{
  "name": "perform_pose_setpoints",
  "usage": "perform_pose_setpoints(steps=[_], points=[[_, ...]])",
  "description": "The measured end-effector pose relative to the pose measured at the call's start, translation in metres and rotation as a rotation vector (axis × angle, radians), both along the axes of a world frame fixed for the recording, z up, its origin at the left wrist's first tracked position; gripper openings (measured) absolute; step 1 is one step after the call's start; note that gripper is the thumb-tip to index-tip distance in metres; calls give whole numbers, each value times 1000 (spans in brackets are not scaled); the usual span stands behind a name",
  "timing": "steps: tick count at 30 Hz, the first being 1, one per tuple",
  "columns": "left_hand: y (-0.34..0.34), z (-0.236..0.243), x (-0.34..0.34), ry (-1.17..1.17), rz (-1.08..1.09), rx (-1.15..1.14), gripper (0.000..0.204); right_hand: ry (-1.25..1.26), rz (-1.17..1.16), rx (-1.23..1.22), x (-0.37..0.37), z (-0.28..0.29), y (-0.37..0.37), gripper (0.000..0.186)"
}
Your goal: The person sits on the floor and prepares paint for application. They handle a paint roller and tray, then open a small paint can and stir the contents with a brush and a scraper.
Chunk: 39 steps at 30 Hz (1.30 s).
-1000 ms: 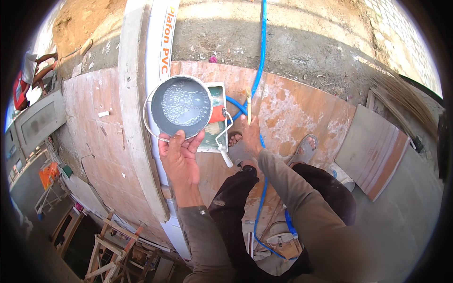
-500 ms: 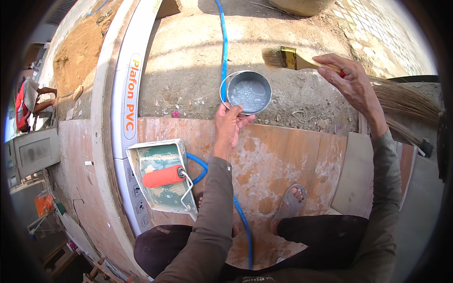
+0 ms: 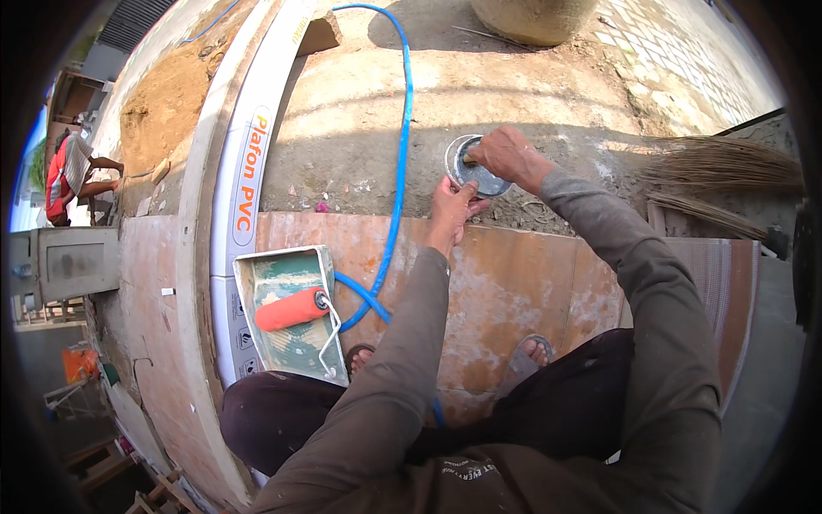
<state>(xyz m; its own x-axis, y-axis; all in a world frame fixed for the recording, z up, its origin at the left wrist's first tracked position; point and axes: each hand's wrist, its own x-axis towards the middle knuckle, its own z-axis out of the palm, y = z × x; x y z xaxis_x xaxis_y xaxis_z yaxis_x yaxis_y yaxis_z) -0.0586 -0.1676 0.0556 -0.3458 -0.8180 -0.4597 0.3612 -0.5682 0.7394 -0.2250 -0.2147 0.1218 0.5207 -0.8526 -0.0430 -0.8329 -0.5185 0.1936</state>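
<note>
A small round grey pail (image 3: 491, 183) with a thin wire handle is held over the dirt just beyond the tiles, with greyish liquid inside. My left hand (image 3: 454, 208) is closed on its near side, thumb over the rim. Above the pail, my right hand (image 3: 511, 156) grips a paintbrush (image 3: 469, 157), turned downward into it. Only a bit of the brush's handle shows; the bristles are hidden. To the left of my left forearm, an orange-red paint roller (image 3: 289, 309) lies in a paint-stained tray (image 3: 291, 349).
A blue hose (image 3: 399, 180) winds past the tray and under my left arm. Along the left runs a long white carton (image 3: 231, 214) beside a concrete ledge (image 3: 193, 197). A stick broom (image 3: 719, 163) lies at right. Another person (image 3: 73, 176) crouches far left. A large round pot (image 3: 535, 19) stands beyond.
My right hand has come left and down, bringing the brush from the open air into the pail. The pail has shifted slightly right. My view has also shifted a little.
</note>
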Motion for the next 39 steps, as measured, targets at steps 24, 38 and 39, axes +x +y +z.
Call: perform_pose_setpoints(steps=[24,38,39], points=[[7,-11,13,17,54,55,28,-114,-152,288,-2,-2,-15,17],[7,-18,4,-10,75,51,30,-485,-223,311,-17,-4,-20,20],[6,-18,1,-10,80,53,30,-335,-143,210,-16,-4,-20,19]])
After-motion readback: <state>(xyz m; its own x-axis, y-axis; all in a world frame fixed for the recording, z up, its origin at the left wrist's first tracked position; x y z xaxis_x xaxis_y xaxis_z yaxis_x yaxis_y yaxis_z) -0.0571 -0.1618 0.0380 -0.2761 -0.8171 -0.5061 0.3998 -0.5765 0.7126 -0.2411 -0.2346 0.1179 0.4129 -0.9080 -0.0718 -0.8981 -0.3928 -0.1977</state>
